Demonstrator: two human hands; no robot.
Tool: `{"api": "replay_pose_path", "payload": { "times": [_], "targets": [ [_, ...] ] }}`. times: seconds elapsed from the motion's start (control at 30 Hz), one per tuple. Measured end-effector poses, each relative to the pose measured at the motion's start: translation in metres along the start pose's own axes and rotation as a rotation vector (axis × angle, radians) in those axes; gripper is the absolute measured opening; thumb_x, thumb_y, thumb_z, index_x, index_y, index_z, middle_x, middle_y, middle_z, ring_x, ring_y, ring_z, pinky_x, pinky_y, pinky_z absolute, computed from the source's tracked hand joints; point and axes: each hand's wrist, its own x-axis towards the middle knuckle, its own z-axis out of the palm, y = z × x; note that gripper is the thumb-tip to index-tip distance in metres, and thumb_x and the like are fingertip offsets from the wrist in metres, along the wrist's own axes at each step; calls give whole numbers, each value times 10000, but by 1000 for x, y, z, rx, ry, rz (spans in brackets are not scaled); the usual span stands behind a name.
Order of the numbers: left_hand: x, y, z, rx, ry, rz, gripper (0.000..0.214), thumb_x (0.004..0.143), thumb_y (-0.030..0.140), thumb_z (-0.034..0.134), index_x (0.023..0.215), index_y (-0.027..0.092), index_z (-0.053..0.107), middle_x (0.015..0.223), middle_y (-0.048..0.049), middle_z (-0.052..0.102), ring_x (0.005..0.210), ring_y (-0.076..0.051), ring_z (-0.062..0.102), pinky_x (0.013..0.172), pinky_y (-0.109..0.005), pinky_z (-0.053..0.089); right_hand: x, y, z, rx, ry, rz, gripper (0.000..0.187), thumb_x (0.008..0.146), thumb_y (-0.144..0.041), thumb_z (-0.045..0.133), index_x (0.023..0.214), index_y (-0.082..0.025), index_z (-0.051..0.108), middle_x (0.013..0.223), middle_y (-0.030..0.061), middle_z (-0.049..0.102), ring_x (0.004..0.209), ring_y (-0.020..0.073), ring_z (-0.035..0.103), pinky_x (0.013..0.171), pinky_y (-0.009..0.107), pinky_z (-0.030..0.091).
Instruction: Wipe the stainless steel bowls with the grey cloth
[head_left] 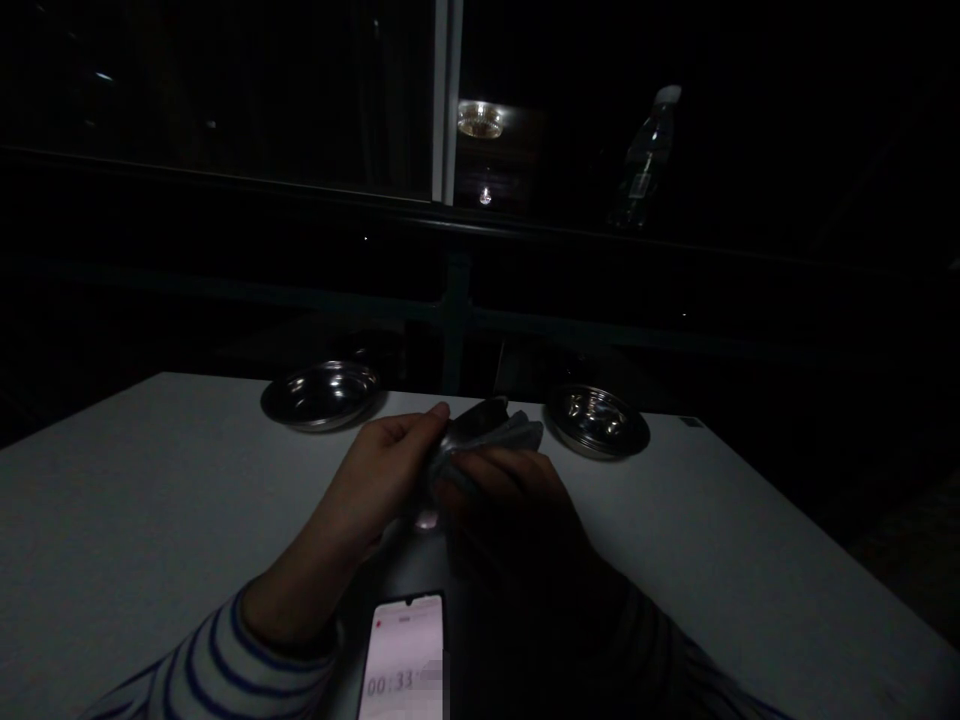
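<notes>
My left hand (pixel 379 470) and my right hand (pixel 517 500) meet over the middle of a white table (pixel 135 500). Between them is a shiny metal spoon (pixel 474 422) wrapped partly in a grey cloth (pixel 517 432). The left fingers are closed on the spoon. The right hand, in shadow, is closed on the cloth against the spoon. Both forearms wear blue-striped white sleeves. The scene is very dark.
Two metal bowls stand at the table's far edge, one at the left (pixel 322 395) and one at the right (pixel 598 420). A lit phone (pixel 403 655) showing a timer lies near me. A plastic bottle (pixel 643 160) stands on a dark ledge behind.
</notes>
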Motion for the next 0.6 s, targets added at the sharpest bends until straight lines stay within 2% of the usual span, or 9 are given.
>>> {"api": "replay_pose_path", "payload": {
  "times": [0.1,0.2,0.27,0.43,0.53,0.6],
  "targets": [
    [-1,1,0,32,28,21,383,737,430,562,461,165,537,369,30,494,317,-66,402,335,-178,268,2,15,-4,11,50,171,301,854,-288,449,1097,-151,561,1111,97,579,1000,224,490,796,369,411],
    [-1,1,1,34,37,4,390,745,437,548,464,167,541,391,13,526,338,-84,448,340,-185,293,3,27,-6,32,74,340,273,862,-224,421,1056,-115,578,1064,112,587,959,209,511,820,351,427],
    [-1,0,2,33,40,-10,395,756,428,538,460,167,535,386,15,522,332,-82,446,339,-182,294,4,25,-5,36,60,319,273,856,-222,429,1056,-114,580,1064,113,585,952,209,510,814,348,430],
    [-2,-2,5,33,-4,-35,414,754,458,539,468,159,533,382,23,514,320,-66,433,332,-166,276,3,-3,-3,-18,5,64,365,813,-274,490,1154,-152,533,1135,80,571,1031,237,470,802,399,396],
    [-2,-1,5,44,-11,-51,436,759,483,519,464,162,523,361,25,496,301,-70,420,317,-171,256,4,-5,-7,-17,19,83,343,830,-277,467,1145,-161,536,1134,71,575,1029,232,472,803,402,387],
    [-2,0,4,57,11,-40,438,764,479,513,462,162,519,364,23,498,306,-71,423,321,-171,260,4,3,-10,7,16,166,316,853,-307,441,1112,-168,554,1126,77,576,997,230,488,798,395,400]
  ]
}}
